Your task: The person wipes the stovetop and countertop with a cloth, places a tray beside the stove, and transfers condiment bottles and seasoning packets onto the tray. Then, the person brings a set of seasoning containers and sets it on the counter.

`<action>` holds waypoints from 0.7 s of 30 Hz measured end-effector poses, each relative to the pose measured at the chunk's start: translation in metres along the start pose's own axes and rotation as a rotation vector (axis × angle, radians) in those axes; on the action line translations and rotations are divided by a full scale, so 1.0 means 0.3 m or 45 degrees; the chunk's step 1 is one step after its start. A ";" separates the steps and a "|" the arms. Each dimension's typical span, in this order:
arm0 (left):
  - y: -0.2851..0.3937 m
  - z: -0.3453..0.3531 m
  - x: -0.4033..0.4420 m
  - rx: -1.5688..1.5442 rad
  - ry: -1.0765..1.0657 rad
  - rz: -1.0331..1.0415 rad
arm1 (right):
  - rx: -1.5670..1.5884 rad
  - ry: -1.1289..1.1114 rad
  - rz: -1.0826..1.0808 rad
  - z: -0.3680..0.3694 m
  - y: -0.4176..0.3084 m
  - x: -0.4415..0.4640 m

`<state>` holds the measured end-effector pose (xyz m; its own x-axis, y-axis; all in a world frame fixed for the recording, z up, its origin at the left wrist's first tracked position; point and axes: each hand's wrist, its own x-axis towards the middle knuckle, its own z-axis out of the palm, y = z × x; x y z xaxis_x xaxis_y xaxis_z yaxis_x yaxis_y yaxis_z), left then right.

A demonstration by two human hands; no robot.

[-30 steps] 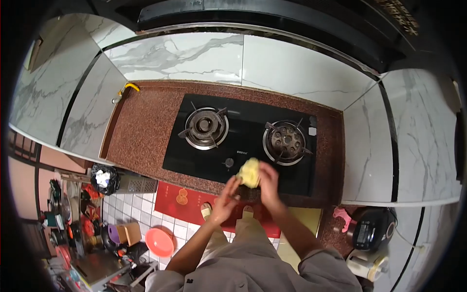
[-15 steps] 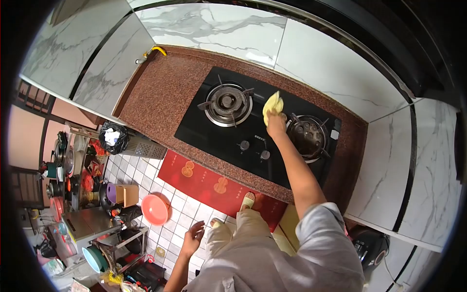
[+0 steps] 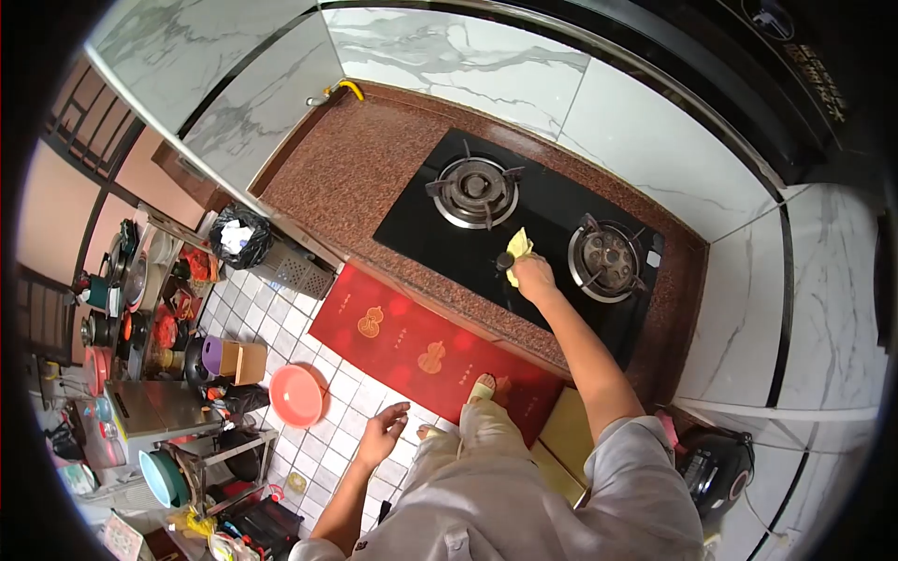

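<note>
Your right hand [image 3: 534,277] has its fingers closed on the yellow cloth [image 3: 519,246] over the black cooktop [image 3: 426,215]. From the cloth, the left burner [image 3: 475,191] lies toward 11 o'clock, the right burner [image 3: 608,261] toward 3, and a dark knob [image 3: 505,261] just beside it toward 7. Your left hand [image 3: 382,434] hangs empty, fingers half-spread and loosely bent, with the pink basin [image 3: 296,395] at its 10 o'clock.
</note>
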<state>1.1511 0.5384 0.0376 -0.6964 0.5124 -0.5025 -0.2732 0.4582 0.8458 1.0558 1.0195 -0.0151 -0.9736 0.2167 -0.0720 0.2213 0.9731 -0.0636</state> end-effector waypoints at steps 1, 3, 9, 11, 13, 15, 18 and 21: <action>-0.031 -0.020 -0.035 -0.012 0.019 -0.005 | -0.022 0.059 -0.038 0.006 -0.024 -0.028; -0.102 -0.064 -0.096 -0.035 0.055 -0.029 | 0.048 -0.052 -0.026 0.013 -0.083 -0.061; -0.260 -0.165 -0.222 -0.108 0.064 -0.106 | 0.406 0.116 -0.162 0.144 -0.378 -0.168; -0.290 -0.204 -0.214 -0.149 0.057 -0.097 | 0.703 0.300 0.065 0.042 -0.409 -0.107; -0.300 -0.246 -0.180 -0.180 0.083 -0.117 | 0.583 0.473 0.187 -0.193 -0.415 -0.030; -0.284 -0.280 -0.128 -0.129 0.122 -0.154 | 0.384 0.505 0.282 -0.186 -0.379 0.069; -0.207 -0.324 -0.024 -0.126 0.176 -0.136 | 0.164 0.057 0.339 0.051 -0.391 0.231; -0.134 -0.337 0.049 -0.212 0.218 -0.127 | 0.298 0.362 0.419 0.183 -0.558 0.252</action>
<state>1.0848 0.4541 0.0143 -0.7592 0.3336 -0.5589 -0.4415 0.3670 0.8188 0.9484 0.8687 -0.0644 -0.8195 0.5540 0.1464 0.4946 0.8129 -0.3076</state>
